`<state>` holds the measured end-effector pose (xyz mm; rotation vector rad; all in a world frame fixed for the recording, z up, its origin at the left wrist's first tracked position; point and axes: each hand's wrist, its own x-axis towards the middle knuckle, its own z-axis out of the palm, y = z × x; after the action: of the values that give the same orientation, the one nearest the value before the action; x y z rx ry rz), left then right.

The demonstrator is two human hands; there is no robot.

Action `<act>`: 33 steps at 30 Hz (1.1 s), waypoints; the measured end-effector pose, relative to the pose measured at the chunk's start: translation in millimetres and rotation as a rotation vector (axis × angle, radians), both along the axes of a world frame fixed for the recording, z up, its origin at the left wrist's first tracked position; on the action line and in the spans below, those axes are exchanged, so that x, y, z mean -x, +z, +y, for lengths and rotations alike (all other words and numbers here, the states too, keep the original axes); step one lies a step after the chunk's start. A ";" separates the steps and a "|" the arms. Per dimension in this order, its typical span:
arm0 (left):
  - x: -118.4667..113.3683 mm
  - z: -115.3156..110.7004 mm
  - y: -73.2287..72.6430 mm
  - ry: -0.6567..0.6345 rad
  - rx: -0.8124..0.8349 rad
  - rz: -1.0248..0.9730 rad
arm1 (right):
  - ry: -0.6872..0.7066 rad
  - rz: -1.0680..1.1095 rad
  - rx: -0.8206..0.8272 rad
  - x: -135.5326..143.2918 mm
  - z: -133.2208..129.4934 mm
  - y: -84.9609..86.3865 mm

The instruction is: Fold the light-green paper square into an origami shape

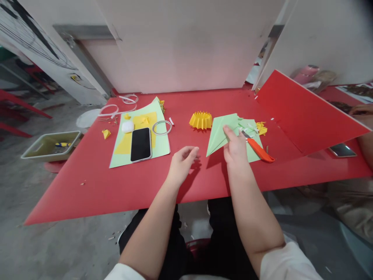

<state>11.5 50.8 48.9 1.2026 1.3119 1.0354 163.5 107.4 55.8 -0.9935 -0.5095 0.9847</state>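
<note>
My right hand (235,146) grips a folded piece of light green paper (219,131), its index finger lying along the top face. Beside that hand, an orange utility knife (259,149) rests on another green sheet (253,155) with paper scraps on it. My left hand (183,161) hovers over the red table (151,182), fingers loosely curled and a little apart, with nothing seen in it. A yellow pleated paper piece (201,120) sits behind the two hands, touched by neither.
On the left, a black-screened phone (141,144) and a roll of tape (162,127) lie on green and yellow sheets. A red board (309,112) stands tilted at the right, near another person's arm (364,136). A plastic basket (52,147) is beyond the left edge.
</note>
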 end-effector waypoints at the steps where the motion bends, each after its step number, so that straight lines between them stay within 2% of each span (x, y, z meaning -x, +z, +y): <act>1: -1.0 0.9 -0.8 0.022 0.013 -0.045 | 0.043 -0.014 -0.003 5.5 -1.0 -1.5; 5: -5.3 3.1 -2.8 0.059 0.014 -0.204 | 0.221 -0.010 -0.010 28.9 -7.5 -6.8; 8: -3.2 4.9 -3.2 0.158 -0.055 -0.287 | 0.384 0.033 -0.065 39.6 -14.4 -7.4; 11: 3.3 7.1 -3.0 0.239 -0.120 -0.291 | 0.625 0.023 -0.042 47.9 -21.8 -8.0; 13: 7.6 7.8 -2.6 0.225 -0.128 -0.257 | 0.674 0.012 0.020 52.9 -25.3 -8.5; 16: 11.1 6.7 -1.2 0.143 -0.149 -0.163 | 0.556 0.113 0.032 54.4 -25.6 -7.1; 20: 10.3 2.7 2.2 0.068 -0.143 -0.006 | 0.451 0.210 0.041 38.4 -18.1 -1.6; 24: 8.3 0.4 5.2 0.038 -0.123 0.078 | 0.402 0.172 0.006 19.5 -10.8 0.7; 31: 12.7 4.2 2.4 -0.056 -0.184 0.147 | 0.319 0.102 -0.049 9.8 -4.0 -3.3; 33: 14.5 4.8 0.4 -0.024 -0.201 0.197 | 0.283 0.053 -0.012 4.3 -1.7 -5.5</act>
<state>-3.0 55.6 49.3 1.4998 1.3639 1.0721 159.3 105.7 50.3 -0.8969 -0.6221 1.2560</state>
